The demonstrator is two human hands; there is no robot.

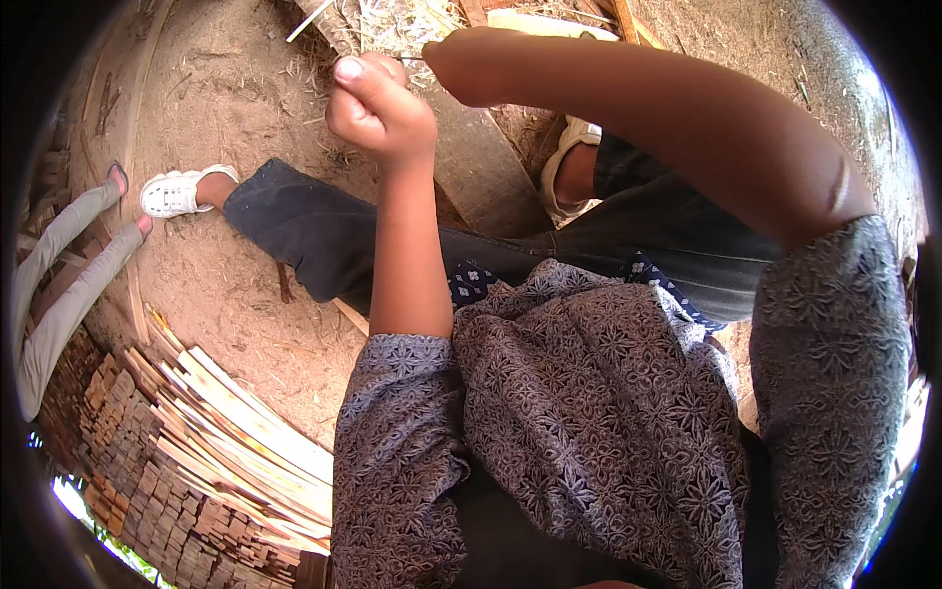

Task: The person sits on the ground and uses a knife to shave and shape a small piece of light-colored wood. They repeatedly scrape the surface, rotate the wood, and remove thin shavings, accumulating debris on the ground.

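Observation:
My left hand is closed in a fist at the upper middle, thumb on top, over the end of a wooden plank. Just right of it is my right hand, bent at the wrist, its fingers curled and largely hidden from view. A thin dark rod-like piece spans the small gap between the two hands; most of it is covered, so its kind cannot be told. Below the hands the broad grey-brown plank slants between my legs. Pale wood shavings lie on its far part.
Long sawn wood strips and stacked wood pieces lie at the lower left. Another person's legs in light trousers are at the far left. My white shoe rests on the dirt floor. Wood scraps lie beyond my right hand.

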